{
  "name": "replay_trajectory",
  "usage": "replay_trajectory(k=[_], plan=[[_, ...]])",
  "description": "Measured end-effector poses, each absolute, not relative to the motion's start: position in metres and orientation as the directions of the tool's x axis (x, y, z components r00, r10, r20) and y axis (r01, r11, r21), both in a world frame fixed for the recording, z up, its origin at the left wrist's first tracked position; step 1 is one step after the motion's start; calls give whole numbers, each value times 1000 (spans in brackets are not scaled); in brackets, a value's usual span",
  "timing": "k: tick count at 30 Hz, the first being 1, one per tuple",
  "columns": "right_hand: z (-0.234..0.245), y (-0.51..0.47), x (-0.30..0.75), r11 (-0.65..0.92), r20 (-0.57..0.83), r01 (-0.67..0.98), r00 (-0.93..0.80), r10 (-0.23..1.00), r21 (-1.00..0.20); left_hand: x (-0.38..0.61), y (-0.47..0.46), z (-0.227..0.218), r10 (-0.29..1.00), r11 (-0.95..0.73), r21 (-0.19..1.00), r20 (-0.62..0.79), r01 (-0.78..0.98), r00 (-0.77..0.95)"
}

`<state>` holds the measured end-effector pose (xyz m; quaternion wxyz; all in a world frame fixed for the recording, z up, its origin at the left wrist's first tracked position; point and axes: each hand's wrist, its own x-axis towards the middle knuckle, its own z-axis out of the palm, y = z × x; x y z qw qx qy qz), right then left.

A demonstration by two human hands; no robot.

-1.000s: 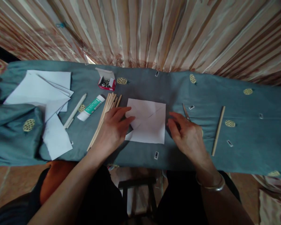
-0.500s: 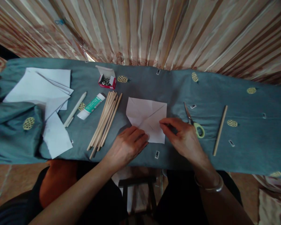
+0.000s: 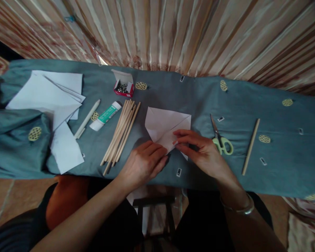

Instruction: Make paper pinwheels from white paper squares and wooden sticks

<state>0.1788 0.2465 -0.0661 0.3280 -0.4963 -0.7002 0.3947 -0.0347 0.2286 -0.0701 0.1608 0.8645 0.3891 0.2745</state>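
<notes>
A creased, partly cut square of white paper (image 3: 162,120) lies on the cloth in front of me. My left hand (image 3: 148,159) is closed at its lower left edge, thumb and fingers pinching the paper there. My right hand (image 3: 196,150) pinches a flap of the same sheet between thumb and fingertips and holds it lifted toward the middle. The sheet's lower right corner shows beneath that hand. Just right of my right hand lie scissors (image 3: 220,140) with light green handles, and farther right a single wooden stick (image 3: 251,147).
Left of the paper lie a bundle of wooden sticks (image 3: 122,133), a glue tube (image 3: 105,116), a white pen (image 3: 88,117) and several white sheets (image 3: 44,99). Behind them stands an open red box (image 3: 124,87) of metal pins. A pleated curtain (image 3: 157,35) hangs along the table's far edge.
My right hand has moved left from the sheet's right edge, bringing a paper flap inward. My left hand stays at the lower left edge. The whole view has shifted slightly.
</notes>
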Motion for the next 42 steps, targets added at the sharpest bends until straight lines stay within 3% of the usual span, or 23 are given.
replay_trajectory(k=[7,15,42], plan=[[-75,245,161,277,204,603,-188,961,-748,-35,226,-73,743,-667,441,332,600,582],[-77,244,150,295,268,685,-149,952,-667,-36,228,-76,739,-671,472,367,571,565],[-85,242,147,349,331,719,-174,927,-600,-34,229,-78,767,-640,501,367,583,526]])
